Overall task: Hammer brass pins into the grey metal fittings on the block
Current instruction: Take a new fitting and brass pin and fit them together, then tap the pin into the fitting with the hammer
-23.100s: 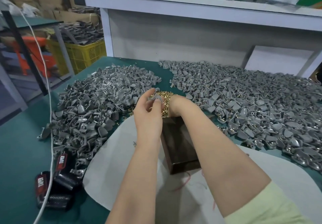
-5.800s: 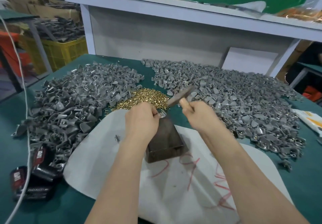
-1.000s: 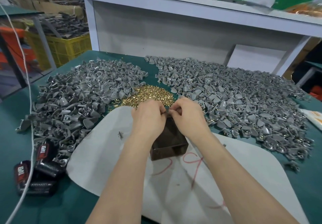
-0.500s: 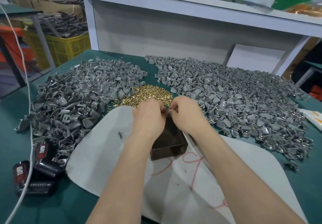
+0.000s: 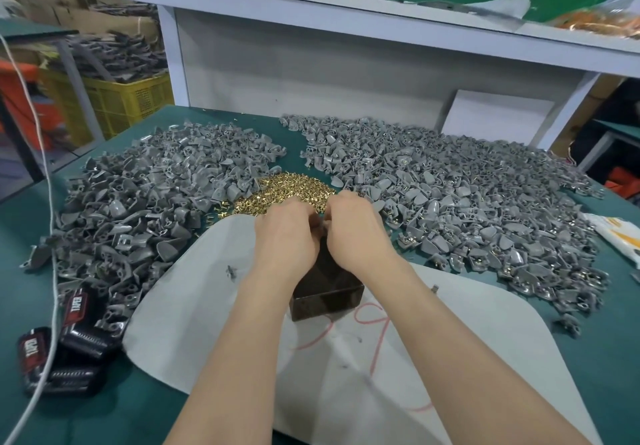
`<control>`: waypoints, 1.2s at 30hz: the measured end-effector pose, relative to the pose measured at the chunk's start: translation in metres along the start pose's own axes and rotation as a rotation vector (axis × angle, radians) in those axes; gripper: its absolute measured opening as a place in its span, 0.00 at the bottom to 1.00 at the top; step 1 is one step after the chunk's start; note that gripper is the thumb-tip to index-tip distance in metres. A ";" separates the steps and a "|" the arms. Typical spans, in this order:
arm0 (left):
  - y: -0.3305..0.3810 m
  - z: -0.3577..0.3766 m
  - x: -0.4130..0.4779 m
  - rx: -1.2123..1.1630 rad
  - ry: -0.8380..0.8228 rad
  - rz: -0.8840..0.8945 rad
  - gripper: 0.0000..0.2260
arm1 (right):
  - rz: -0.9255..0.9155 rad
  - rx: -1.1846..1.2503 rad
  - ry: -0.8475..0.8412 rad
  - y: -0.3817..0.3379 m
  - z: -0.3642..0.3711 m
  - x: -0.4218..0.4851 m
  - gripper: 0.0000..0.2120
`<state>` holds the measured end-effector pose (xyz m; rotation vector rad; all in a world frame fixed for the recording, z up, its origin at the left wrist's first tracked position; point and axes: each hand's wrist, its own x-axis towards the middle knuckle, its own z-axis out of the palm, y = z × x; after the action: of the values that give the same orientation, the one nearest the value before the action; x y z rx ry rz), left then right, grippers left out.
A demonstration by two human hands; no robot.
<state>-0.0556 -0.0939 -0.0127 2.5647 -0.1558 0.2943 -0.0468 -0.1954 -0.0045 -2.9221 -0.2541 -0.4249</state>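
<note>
Dark brown block [image 5: 327, 294] sits under both hands at its far end. Knuckles up on the left hand [image 5: 285, 237] and right hand [image 5: 356, 233], fingers curled down and in, tips meeting over the block's top. Whatever lies between them is hidden by the knuckles, so I cannot tell if either hand has hold of anything. The block stands on a white sheet [image 5: 207, 306] marked with red scrawl. Just beyond the hands, brass pins [image 5: 287, 190] in a loose pile. Either side of it, grey fittings in heaps: left heap [image 5: 149, 209], wider right heap [image 5: 467, 202], some on the right showing brass. Green bench [image 5: 609, 358] under all. Near the bench's left edge, black packs [image 5: 79, 337] and a white cable [image 5: 52, 271].
</note>
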 end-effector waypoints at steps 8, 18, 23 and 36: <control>-0.001 0.000 0.000 -0.061 0.011 -0.043 0.05 | 0.076 0.198 0.012 0.006 0.004 -0.004 0.03; 0.000 0.001 0.000 -0.062 0.013 -0.052 0.05 | 0.148 0.301 -0.031 0.009 0.003 -0.002 0.04; -0.001 0.002 0.000 -0.075 0.028 -0.056 0.04 | 0.167 0.401 -0.083 0.017 -0.005 -0.002 0.07; -0.002 0.003 0.001 -0.111 0.003 -0.085 0.03 | 0.392 0.204 -0.295 0.055 -0.017 -0.012 0.10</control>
<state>-0.0537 -0.0936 -0.0158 2.4528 -0.0602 0.2503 -0.0515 -0.2538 -0.0004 -2.7285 0.2254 0.0878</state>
